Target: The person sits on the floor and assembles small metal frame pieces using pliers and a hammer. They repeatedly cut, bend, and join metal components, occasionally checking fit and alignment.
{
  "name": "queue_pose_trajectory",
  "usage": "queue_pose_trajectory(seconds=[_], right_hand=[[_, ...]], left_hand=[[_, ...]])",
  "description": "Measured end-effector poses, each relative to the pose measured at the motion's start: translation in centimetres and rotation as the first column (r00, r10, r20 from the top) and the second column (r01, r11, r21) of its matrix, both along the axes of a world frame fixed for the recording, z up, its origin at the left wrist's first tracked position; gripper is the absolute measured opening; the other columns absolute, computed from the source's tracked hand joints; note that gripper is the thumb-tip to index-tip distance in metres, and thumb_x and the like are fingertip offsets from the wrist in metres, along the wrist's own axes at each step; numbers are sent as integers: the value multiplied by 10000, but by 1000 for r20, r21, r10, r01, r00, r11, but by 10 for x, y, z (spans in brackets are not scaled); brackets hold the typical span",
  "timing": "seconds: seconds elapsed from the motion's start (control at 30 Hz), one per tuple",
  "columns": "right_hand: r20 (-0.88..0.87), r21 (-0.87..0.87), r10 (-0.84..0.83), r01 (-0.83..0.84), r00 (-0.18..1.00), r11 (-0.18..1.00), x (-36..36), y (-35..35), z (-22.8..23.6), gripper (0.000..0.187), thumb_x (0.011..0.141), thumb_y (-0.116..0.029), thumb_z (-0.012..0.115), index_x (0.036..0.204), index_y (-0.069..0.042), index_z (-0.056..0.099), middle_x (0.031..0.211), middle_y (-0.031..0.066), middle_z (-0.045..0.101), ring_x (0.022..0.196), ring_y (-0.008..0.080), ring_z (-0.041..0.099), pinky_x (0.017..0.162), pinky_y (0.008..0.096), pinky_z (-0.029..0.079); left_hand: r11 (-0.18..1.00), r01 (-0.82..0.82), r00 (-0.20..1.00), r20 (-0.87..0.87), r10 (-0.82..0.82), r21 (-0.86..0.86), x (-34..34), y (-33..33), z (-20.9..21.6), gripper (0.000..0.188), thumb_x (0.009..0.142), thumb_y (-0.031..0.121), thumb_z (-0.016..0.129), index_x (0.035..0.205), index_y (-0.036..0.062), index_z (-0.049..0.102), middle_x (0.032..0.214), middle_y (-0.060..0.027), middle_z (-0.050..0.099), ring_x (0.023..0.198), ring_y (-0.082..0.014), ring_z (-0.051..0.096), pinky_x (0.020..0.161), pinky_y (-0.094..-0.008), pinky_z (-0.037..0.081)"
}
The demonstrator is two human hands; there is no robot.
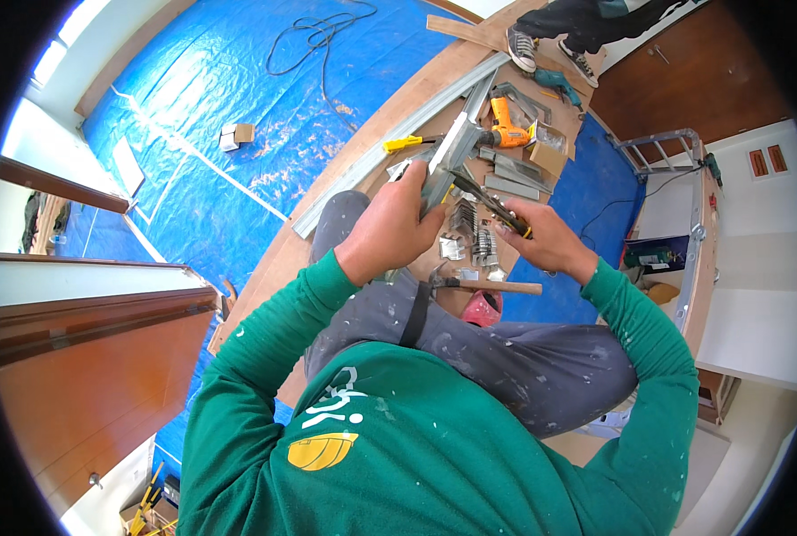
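Observation:
My left hand (pixel 385 225) is closed around the near end of a galvanized metal channel (pixel 455 146), which points up and away from me over the plywood. In my right hand (pixel 549 238) are the handles of a pair of snips (pixel 492 201), dark with yellow on the grips. Their jaws reach the channel beside my left fingers; whether they bite into it I cannot tell. Below them on the board lie rows of small metal brackets (pixel 483 237) and small clear packets (pixel 452 248). A wooden-handled hammer (pixel 497 286) rests close to my crossed legs.
The plywood board (pixel 278 277) also carries long metal channels (pixel 390 147), a yellow-handled tool (pixel 402 143), an orange drill (pixel 508 127), an open carton (pixel 549 154) and a teal power tool (pixel 555 83). Another person's shoe (pixel 522 49) stands at the far end. Blue tarp (pixel 202 80) covers the floor; a ladder (pixel 662 150) is right.

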State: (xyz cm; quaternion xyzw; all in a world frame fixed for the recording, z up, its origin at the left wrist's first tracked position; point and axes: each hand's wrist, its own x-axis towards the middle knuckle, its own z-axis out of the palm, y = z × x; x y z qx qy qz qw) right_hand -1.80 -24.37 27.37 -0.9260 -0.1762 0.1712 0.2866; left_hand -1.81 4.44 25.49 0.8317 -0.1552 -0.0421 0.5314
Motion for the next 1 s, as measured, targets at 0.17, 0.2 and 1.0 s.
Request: queue_pose_trajectory(seconds=[0.17,0.2,1.0], right_hand=[[12,-41,-10,10,1000,999,-1,1,4,315,968,-292,757,1075,-3,690,855,222,698,779,410,660,725,474,515],[21,-42,-4,5,1000,999,0,0,4,325,962,-304,768,1054,-2,693,849,223,696,772,410,658,717,473,512],[16,-12,16,-16,1000,1000,22,-9,-21,398,935,-357,800,1091,-3,710,865,200,711,777,358,691,733,453,531]], left_hand=[[1000,-6,999,39,7,-14,-3,-4,1,349,960,170,761,1092,-18,499,880,-257,633,700,-392,612,637,-471,477],[1000,-5,1000,10,5,-26,-4,-5,2,351,960,165,761,1096,-18,495,872,-253,630,692,-388,605,632,-471,473],[999,-33,999,-13,33,20,9,-16,-8,418,943,164,757,1210,-47,514,867,-272,665,784,-476,659,693,-515,494]])
